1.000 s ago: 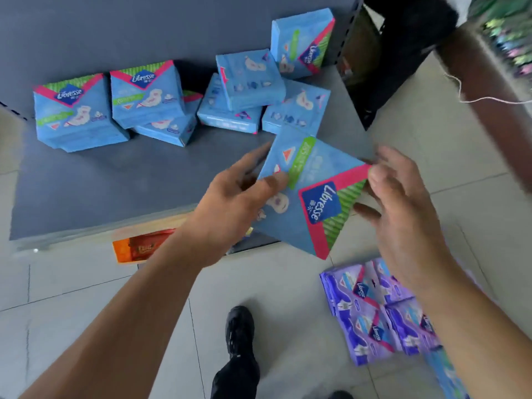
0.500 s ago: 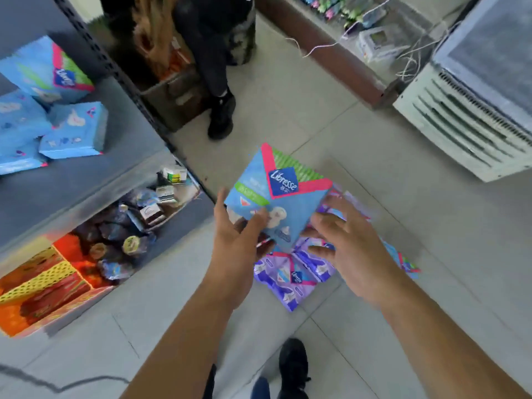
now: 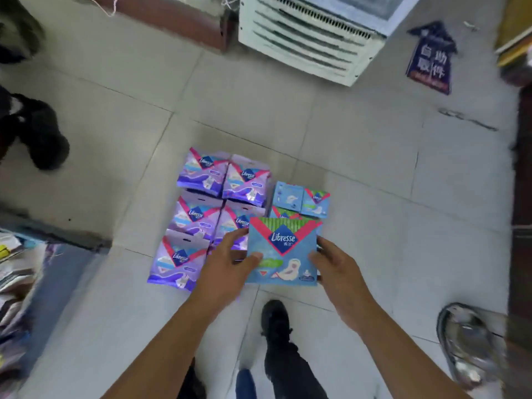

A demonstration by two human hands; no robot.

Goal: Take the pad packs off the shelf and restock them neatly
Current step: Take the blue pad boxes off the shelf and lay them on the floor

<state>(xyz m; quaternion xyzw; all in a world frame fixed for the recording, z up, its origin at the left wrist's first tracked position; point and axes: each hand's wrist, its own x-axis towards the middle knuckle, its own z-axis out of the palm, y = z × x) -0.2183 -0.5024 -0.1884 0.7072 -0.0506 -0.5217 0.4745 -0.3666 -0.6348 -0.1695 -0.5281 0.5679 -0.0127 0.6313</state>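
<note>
Holding a flat blue plastic pad pack (image 3: 283,251) by its side edges, the left hand (image 3: 227,267) and right hand (image 3: 335,269) should lower it squarely onto the small blue packs (image 3: 300,200) just right of the purple packs (image 3: 213,208) on the tiled floor (image 3: 374,174).

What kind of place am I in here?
Probably a small shop. Many identical retail pad packs, purple and blue, lie in rows on the tiled floor, and a white cooler with a vented base stands behind, near a printed sign.
</note>
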